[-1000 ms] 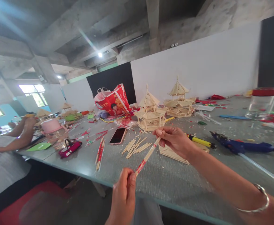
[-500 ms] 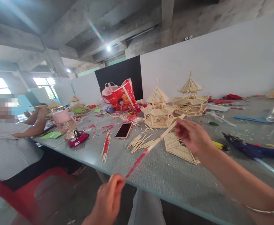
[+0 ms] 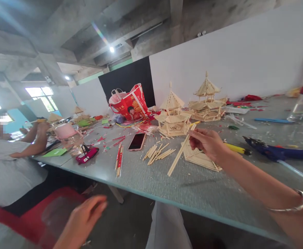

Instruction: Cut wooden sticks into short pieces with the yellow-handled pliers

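Observation:
My right hand (image 3: 205,143) is closed round the upper end of a pair of bare wooden chopsticks (image 3: 176,159), which slants down to the left above the table. Behind it lies a flat panel of glued sticks (image 3: 201,160), partly hidden by the hand. My left hand (image 3: 85,218) is low at the left, off the table edge, slightly blurred with its fingers curled together. What it holds, if anything, is hidden. Cut stick pieces (image 3: 158,154) and wrapped chopsticks (image 3: 119,160) lie on the table. Beyond my right hand stands a stick pavilion (image 3: 173,122).
A second pavilion (image 3: 208,109) stands farther back. Around are a phone (image 3: 137,142), a magenta pouch (image 3: 87,155), a red bag (image 3: 130,105), a yellow-handled tool (image 3: 235,148) and a blue glue gun (image 3: 283,152). Another person (image 3: 8,155) sits at the left.
The red and clear wrapper stretched between my hands has come off the chopsticks and is out of sight. My left hand has moved left and down; my right hand still grips the chopsticks.

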The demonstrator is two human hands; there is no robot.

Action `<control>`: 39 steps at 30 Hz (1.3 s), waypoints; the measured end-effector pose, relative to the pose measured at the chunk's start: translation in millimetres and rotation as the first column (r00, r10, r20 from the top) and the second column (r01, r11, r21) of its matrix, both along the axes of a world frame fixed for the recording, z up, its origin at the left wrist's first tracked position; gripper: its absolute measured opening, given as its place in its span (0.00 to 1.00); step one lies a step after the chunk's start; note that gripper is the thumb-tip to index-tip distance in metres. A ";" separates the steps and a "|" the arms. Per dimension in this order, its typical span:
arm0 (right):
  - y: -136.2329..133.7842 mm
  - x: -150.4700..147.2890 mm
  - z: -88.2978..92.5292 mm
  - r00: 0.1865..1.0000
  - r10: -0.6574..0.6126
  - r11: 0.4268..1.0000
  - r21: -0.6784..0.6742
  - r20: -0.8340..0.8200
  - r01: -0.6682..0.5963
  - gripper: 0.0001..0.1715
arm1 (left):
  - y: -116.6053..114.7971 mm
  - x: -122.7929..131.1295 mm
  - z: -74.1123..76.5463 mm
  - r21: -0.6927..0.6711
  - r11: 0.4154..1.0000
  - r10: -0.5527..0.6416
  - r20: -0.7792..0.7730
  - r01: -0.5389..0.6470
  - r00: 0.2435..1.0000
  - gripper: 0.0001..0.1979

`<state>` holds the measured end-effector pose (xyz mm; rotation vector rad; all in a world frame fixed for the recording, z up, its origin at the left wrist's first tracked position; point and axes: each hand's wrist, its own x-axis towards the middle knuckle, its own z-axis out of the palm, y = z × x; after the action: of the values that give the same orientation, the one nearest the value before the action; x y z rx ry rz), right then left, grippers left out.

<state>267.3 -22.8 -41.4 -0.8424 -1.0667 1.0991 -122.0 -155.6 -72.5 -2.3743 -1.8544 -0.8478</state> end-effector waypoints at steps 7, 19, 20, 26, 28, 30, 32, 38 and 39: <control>-2.0 -6.4 -4.2 0.993 0.059 0.998 0.020 0.100 -0.061 0.21 | 98.9 171.7 29.6 -0.389 0.749 -0.335 0.476 0.537 0.813 0.16; 4.2 -14.3 -13.0 0.996 0.003 0.998 -0.055 0.094 0.002 0.20 | 115.2 201.0 26.7 -0.554 0.636 -0.226 0.532 0.537 0.816 0.04; 4.6 -15.8 -14.1 0.995 -0.008 0.997 -0.071 0.098 0.015 0.19 | 117.0 199.8 26.6 -0.566 0.630 -0.223 0.524 0.532 0.822 0.04; 8.1 -13.9 -18.5 0.987 -0.078 0.985 -0.140 0.142 0.098 0.15 | 132.2 188.4 25.0 -0.567 0.648 -0.277 0.446 0.509 0.851 0.04; 9.8 -9.9 -20.0 0.980 -0.099 0.980 -0.153 0.171 0.126 0.14 | 139.8 185.3 27.5 -0.568 0.661 -0.280 0.419 0.490 0.864 0.02; 11.5 -6.9 -22.0 0.971 -0.112 0.976 -0.160 0.209 0.147 0.14 | 149.1 184.0 31.0 -0.560 0.700 -0.271 0.367 0.444 0.890 0.02; 12.4 -6.4 -23.8 0.963 -0.105 0.976 -0.159 0.248 0.147 0.13 | 158.8 185.3 34.0 -0.534 0.756 -0.280 0.258 0.378 0.925 0.03; 9.2 -13.7 -22.6 0.952 -0.100 0.973 -0.173 0.289 0.155 0.08 | 176.7 198.9 31.6 -0.223 0.922 -0.361 -0.206 0.315 0.910 0.04; 8.8 -14.3 -22.4 0.951 -0.104 0.971 -0.177 0.290 0.160 0.11 | 178.0 201.2 30.5 -0.206 0.925 -0.366 -0.247 0.320 0.897 0.05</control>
<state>253.1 -14.0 -63.8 -1.2408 -1.1249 1.0030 79.2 22.4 -41.9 -2.7979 -1.4693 -0.3457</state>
